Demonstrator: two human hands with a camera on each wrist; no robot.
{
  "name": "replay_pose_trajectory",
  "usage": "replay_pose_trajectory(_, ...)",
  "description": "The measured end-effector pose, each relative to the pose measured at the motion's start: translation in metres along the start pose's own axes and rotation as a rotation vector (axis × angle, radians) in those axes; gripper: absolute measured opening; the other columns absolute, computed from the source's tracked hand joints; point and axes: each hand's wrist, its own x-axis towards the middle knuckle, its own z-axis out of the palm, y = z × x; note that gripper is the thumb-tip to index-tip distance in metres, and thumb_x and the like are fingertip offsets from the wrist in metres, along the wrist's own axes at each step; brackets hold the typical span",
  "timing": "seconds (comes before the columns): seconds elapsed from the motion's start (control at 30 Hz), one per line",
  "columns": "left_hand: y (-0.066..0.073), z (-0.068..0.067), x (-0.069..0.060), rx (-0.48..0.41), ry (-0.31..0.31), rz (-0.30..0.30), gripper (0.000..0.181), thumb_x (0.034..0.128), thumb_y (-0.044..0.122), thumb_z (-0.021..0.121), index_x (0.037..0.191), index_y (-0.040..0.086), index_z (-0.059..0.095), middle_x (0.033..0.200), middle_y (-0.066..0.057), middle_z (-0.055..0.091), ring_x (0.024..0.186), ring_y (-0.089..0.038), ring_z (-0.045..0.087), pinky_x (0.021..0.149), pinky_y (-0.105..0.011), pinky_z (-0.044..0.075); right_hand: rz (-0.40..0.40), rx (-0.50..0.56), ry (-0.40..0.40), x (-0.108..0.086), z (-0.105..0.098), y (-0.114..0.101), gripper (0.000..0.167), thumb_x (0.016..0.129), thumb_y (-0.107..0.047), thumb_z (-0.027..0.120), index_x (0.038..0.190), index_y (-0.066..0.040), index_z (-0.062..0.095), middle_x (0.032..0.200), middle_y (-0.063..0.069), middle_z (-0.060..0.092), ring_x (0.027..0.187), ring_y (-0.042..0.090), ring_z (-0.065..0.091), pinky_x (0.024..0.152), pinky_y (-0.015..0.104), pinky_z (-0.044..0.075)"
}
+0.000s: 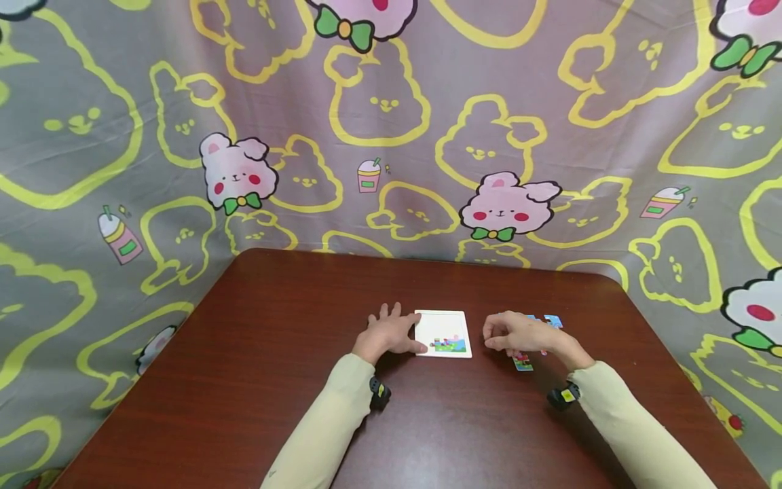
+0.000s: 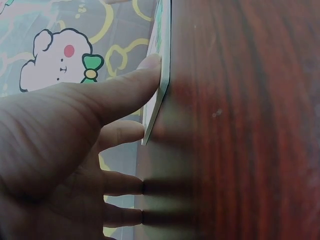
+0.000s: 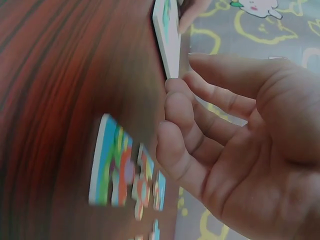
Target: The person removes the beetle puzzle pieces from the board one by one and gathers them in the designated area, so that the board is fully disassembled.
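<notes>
A white square puzzle board point(image 1: 438, 327) lies flat on the table, with coloured pieces point(image 1: 451, 343) fitted along its lower right. My left hand point(image 1: 391, 333) rests at the board's left side, fingers spread. Its thumb point(image 2: 132, 87) touches the near part of the board's edge and the index finger the far corner. To the right of the board, my right hand point(image 1: 519, 333) hovers with loosely bent fingers. In the right wrist view, thumb and index finger stand apart, and no thing shows between them. Loose jigsaw pieces point(image 3: 106, 165) lie beneath and beside that hand, partly hidden by it in the head view.
The dark brown wooden table point(image 1: 275, 326) extends around the board on all sides. Behind and beside it hangs a grey curtain point(image 1: 293, 102) with cartoon bears. One puzzle piece point(image 1: 552, 320) lies beyond the right wrist, another piece point(image 1: 523, 363) nearer the front.
</notes>
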Motion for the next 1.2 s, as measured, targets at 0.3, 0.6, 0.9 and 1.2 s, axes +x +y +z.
replay_pose_trajectory(0.3, 0.001, 0.000, 0.000, -0.007, -0.002, 0.001, 0.076, 0.0889, 0.054, 0.065, 0.154, 0.032, 0.032, 0.165, -0.018, 0.010, 0.152, -0.044, 0.002, 0.118, -0.065, 0.009, -0.036, 0.041, -0.009, 0.018, 0.010, -0.009, 0.009, 0.096, -0.017, 0.064, 0.098, -0.009, 0.062, 0.077, 0.012, 0.063, 0.057, 0.017, 0.056, 0.052, 0.032, 0.051)
replay_pose_trajectory(0.6, 0.001, 0.000, 0.001, 0.013, 0.003, -0.011, 0.077, 0.0879, 0.056, 0.065, 0.154, 0.031, 0.034, 0.165, -0.018, 0.012, 0.152, -0.044, 0.004, 0.118, -0.064, 0.012, -0.070, 0.077, -0.040, 0.033, 0.015, -0.015, 0.013, 0.096, -0.018, 0.063, 0.104, -0.007, 0.064, 0.078, 0.012, 0.066, 0.056, 0.015, 0.055, 0.052, 0.032, 0.052)
replay_pose_trajectory(0.9, 0.001, 0.000, 0.002, 0.020, -0.002, -0.022, 0.077, 0.0877, 0.057, 0.065, 0.154, 0.032, 0.033, 0.165, -0.018, 0.011, 0.152, -0.044, 0.004, 0.118, -0.064, 0.012, -0.115, 0.076, -0.032, 0.049, 0.024, -0.022, 0.015, 0.097, -0.017, 0.062, 0.107, -0.006, 0.065, 0.068, 0.012, 0.064, 0.050, 0.013, 0.055, 0.049, 0.030, 0.051)
replay_pose_trajectory(1.2, 0.000, 0.000, 0.003, 0.017, 0.002, -0.028, 0.078, 0.0874, 0.056, 0.066, 0.154, 0.032, 0.034, 0.165, -0.018, 0.012, 0.152, -0.044, 0.004, 0.118, -0.064, 0.012, -0.092, 0.020, -0.048, 0.055, 0.031, -0.030, 0.016, 0.096, -0.014, 0.063, 0.110, -0.005, 0.063, 0.076, 0.004, 0.069, 0.049, 0.011, 0.052, 0.049, 0.025, 0.047)
